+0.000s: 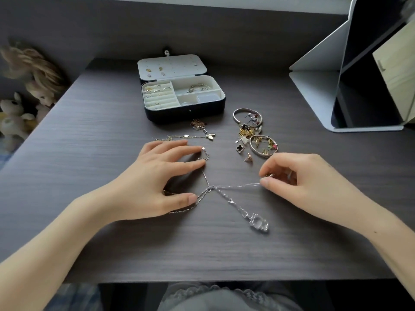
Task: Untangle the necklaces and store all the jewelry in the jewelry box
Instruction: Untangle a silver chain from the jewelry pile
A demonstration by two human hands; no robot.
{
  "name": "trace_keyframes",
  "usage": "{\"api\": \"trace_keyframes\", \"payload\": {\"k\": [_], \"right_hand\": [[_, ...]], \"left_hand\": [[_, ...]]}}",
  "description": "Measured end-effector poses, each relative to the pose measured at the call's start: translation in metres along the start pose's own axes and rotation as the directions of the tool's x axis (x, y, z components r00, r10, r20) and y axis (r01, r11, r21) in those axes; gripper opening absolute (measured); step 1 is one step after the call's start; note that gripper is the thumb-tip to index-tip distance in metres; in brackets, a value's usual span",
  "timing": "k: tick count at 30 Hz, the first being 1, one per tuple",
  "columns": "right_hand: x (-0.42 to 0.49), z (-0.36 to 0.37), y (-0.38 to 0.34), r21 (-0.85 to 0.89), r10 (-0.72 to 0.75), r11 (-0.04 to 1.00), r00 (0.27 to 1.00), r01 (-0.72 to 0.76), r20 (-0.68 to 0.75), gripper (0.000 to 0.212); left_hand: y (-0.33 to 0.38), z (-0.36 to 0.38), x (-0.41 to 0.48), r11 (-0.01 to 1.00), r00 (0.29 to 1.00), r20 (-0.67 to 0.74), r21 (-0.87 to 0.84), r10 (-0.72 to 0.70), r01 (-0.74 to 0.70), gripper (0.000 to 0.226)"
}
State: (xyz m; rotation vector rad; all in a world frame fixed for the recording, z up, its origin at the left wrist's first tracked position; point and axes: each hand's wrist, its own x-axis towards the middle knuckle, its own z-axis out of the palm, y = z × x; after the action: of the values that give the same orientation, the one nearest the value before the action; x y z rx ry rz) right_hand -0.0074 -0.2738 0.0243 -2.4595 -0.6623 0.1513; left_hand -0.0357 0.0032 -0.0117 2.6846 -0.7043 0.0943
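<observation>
Knot of silver chains (210, 187) at centre; left hand (157, 176) at nine o'clock presses them flat, fingers (184, 166) spread. Right hand (303, 182) at three pinches one taut strand (238, 186).

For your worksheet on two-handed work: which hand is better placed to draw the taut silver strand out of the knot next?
Probably the right hand: it pinches the strand running taut from the knot, while the left hand pins chain beside it.
</observation>
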Motion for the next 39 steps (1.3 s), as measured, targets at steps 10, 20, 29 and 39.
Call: {"api": "trace_keyframes", "payload": {"k": [10, 20, 29, 39], "right_hand": [[0.006, 0.016, -0.006, -0.412, -0.112, 0.911, 0.974, 0.021, -0.197, 0.014], [0.023, 0.048, -0.040, -0.187, -0.185, 0.969, 0.976, 0.162, -0.112, 0.019], [0.031, 0.042, -0.042, -0.182, -0.137, 0.971, 0.986, 0.152, 0.095, 0.010], [0.030, 0.039, -0.032, -0.104, -0.138, 0.983, 0.983, 0.150, 0.119, 0.011]], "left_hand": [[0.000, 0.000, -0.002, 1.000, 0.999, -0.049, -0.001, -0.013, 0.013, 0.067], [0.021, 0.001, 0.015, 0.994, 0.988, -0.150, -0.110, -0.046, 0.029, 0.019], [0.018, 0.003, 0.019, 0.976, 0.990, -0.072, -0.191, -0.118, 0.102, 0.017], [0.016, 0.000, 0.019, 0.956, 0.991, -0.048, -0.276, -0.122, 0.105, 0.020]]}}
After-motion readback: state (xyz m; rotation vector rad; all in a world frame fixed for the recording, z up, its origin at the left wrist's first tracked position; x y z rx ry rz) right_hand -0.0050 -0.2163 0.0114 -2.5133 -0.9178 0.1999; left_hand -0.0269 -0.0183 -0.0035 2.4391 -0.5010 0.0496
